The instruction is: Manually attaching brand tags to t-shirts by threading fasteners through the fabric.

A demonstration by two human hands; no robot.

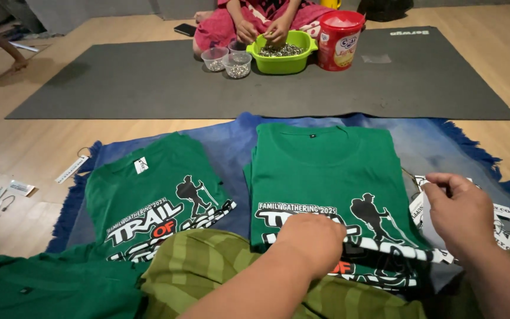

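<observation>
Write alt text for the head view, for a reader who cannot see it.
The left hand rests fisted on a folded green T-shirt while the right hand reaches into white paper tags beside it. Beyond, another person's hands sort small pieces in a green basin.

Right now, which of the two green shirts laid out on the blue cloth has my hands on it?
The right-hand shirt: your left hand rests on its print, your right hand at its edge. The left shirt lies untouched.

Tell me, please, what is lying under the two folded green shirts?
Under the right green shirt and the left green shirt lies a blue fringed cloth on the wooden floor. The left hand rests on the right shirt; anything beneath the shirts themselves is covered.
</observation>
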